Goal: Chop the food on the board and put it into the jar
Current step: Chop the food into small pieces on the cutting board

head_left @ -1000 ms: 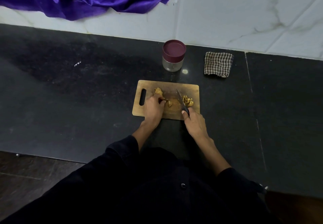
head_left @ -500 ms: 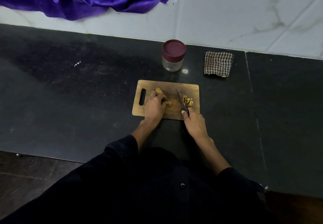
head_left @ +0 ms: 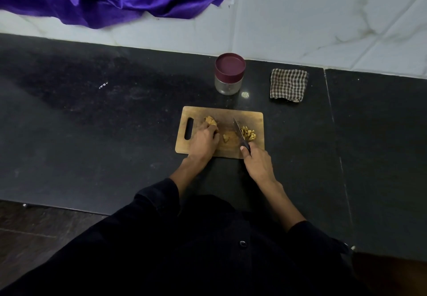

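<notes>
Head view shows chopping under way: the left hand (head_left: 203, 139) grips the uncut food (head_left: 210, 120) on the board (head_left: 221, 114), the right hand (head_left: 257, 162) clasps the knife (head_left: 240, 132) beside the cut pile (head_left: 248, 132) (the jar (head_left: 229, 74) stands lidded behind), so another slice likely comes next.

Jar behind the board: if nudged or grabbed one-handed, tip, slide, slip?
The jar looks squat and upright, so probably hard to tip. Its clear wall looks smooth, maybe slippery, likely glass. It seems nearly empty, so a nudge would probably slide it across the polished counter.
</notes>
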A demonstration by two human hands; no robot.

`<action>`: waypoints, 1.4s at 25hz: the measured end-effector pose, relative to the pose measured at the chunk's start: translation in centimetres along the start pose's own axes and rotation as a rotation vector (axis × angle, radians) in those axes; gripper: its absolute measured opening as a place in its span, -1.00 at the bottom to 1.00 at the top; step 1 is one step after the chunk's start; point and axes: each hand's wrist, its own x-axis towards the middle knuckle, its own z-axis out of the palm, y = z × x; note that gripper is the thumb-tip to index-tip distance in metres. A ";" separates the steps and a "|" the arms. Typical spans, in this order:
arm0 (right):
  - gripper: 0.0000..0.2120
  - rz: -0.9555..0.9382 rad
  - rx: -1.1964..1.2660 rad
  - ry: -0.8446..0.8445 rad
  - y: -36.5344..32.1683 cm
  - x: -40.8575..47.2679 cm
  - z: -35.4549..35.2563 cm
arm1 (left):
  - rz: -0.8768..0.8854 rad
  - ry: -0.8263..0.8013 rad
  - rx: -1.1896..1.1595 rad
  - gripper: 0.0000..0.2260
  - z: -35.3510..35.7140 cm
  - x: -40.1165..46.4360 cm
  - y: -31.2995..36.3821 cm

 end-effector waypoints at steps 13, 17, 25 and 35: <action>-0.73 0.023 -0.021 -0.014 -0.2 -0.1 -0.3 | -0.485 -0.057 -0.610 -0.91 0.1 0.0 2.3; -0.73 0.031 -0.016 -0.016 -0.4 -0.1 -0.2 | -0.462 -0.064 -0.495 -0.90 0.1 0.1 2.2; -0.78 -0.057 -0.033 -0.073 -1.7 -1.7 0.3 | -0.355 -0.024 -0.385 -0.90 -0.1 -0.3 2.7; -0.80 -0.034 -0.079 -0.092 -2.1 -1.4 1.2 | -0.322 -0.091 -0.438 -0.86 -0.2 -0.2 2.3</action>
